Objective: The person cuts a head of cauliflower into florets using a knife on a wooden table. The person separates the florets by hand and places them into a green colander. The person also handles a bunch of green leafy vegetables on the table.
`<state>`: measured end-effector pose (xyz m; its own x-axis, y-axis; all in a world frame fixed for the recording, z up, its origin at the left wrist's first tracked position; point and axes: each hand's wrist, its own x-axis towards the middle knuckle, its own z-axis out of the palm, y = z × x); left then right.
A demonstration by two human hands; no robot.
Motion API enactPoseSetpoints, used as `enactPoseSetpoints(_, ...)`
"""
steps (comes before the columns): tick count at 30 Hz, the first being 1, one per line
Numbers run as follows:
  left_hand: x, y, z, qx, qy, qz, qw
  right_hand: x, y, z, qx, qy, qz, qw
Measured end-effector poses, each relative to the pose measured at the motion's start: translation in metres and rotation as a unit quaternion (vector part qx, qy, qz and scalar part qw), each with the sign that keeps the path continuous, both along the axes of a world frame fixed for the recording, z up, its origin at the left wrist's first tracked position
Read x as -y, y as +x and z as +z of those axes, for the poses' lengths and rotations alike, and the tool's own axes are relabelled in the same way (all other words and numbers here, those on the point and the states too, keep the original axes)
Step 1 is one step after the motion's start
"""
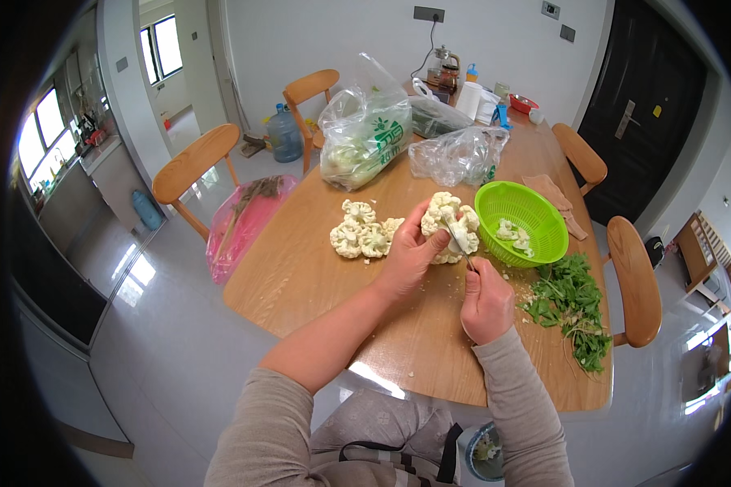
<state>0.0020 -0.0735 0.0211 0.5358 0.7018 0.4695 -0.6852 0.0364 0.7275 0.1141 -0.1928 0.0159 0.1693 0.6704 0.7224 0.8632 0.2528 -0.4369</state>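
My left hand (pixel 415 252) grips a piece of cauliflower (pixel 441 210) above the wooden table (pixel 292 292). In my right hand (pixel 487 301) is a knife (pixel 457 239), its blade against the cauliflower's stem side. More cauliflower (pixel 359 234) lies on the table to the left, partly behind my left hand. Just right of the held piece stands a green plastic colander (pixel 551 228) with a few small florets (pixel 512 234) inside. Leafy green herbs with thin roots (pixel 575 298) lie near the table's right edge, below the colander.
Behind stand a plastic bag of vegetables (pixel 365 146) and a crumpled clear bag (pixel 460 155). A paper roll (pixel 468 100), glass kettle (pixel 441 64) and red bowl (pixel 524 102) are farther back. Wooden chairs (pixel 633 283) surround the table. A pink bag (pixel 250 213) sits left; a bin (pixel 486 462) is below.
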Motion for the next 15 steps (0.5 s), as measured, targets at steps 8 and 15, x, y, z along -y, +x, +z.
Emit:
enactPoseSetpoints(8,-0.006,-0.01,0.01,-0.005,0.086,0.062,0.994,0.002,-0.001,0.001,-0.011,-0.007,0.006,1.0)
enactPoseSetpoints(15,-0.01,-0.012,0.014,0.014,0.145,0.113,0.983,0.003,-0.004,0.004,-0.006,-0.031,-0.004,0.999)
